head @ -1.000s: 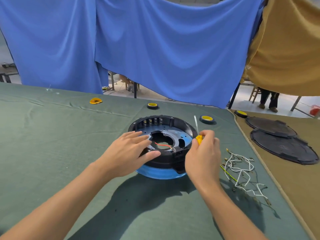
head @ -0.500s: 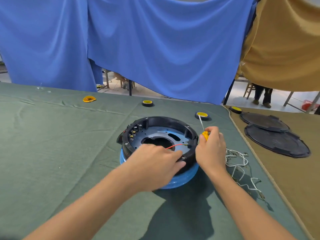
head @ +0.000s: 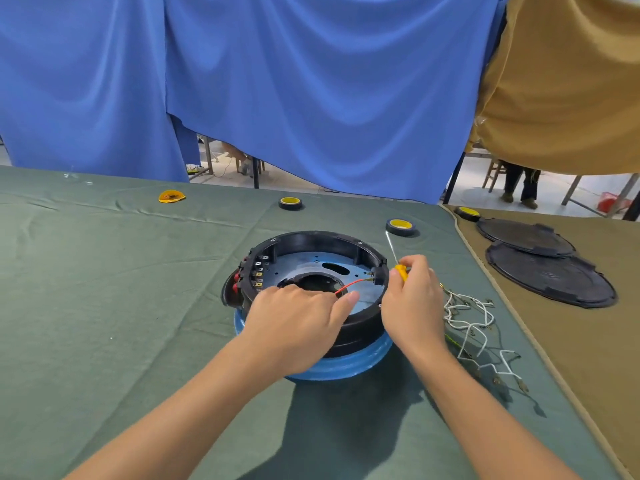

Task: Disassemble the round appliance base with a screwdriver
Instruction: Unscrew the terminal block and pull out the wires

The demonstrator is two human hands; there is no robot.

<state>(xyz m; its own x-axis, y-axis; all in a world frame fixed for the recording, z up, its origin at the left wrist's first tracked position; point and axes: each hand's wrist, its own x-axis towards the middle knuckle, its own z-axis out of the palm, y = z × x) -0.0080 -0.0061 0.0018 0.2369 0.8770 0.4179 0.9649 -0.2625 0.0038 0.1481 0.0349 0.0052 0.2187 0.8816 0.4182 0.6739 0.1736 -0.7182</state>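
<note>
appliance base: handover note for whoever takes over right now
Left hand on the near rim of the round appliance base, fingers at the red wire; pinch unclear.
Right hand grips the screwdriver, shaft pointing up, off any screw.
Done: white wires lie loose on the table, right.
Left: red wire plugged in at the right rim; base sits on its blue bottom ring.

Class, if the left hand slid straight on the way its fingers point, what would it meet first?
Probably the red wire just beyond the left hand, then the round base's right rim; depth is unclear.
</note>
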